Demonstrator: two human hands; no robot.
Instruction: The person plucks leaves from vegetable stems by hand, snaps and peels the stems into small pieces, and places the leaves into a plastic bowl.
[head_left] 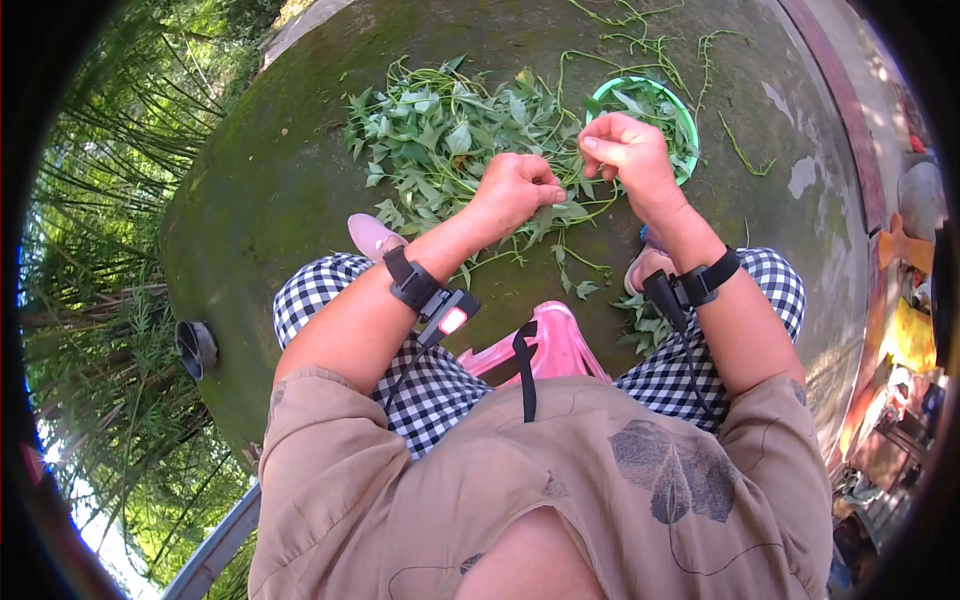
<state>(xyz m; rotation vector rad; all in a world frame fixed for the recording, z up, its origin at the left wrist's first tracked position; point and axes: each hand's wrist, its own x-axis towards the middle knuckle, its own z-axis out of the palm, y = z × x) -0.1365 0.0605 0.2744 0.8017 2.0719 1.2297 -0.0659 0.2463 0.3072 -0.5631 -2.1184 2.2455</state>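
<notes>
My left hand [517, 190] is closed in a pinch at the near right edge of a heap of leafy green vines [440, 125]. A thin green stem shows beside its fingertips. My right hand [630, 155] is raised a little to the right, thumb and fingers pinched together; what they hold, if anything, is too small to make out. Just beyond this hand stands a round green-rimmed basket [693, 130] with picked leaves [645, 100] in it, partly hidden by the hand. The two hands are apart.
Bare vine stems [650, 45] lie on the mossy concrete ground [290, 130] beyond the basket. A pink plastic stool [555, 340] is between my legs. A dark pot [196, 348] sits at the left by bamboo foliage [100, 300]. Assorted clutter [905, 340] lines the right side.
</notes>
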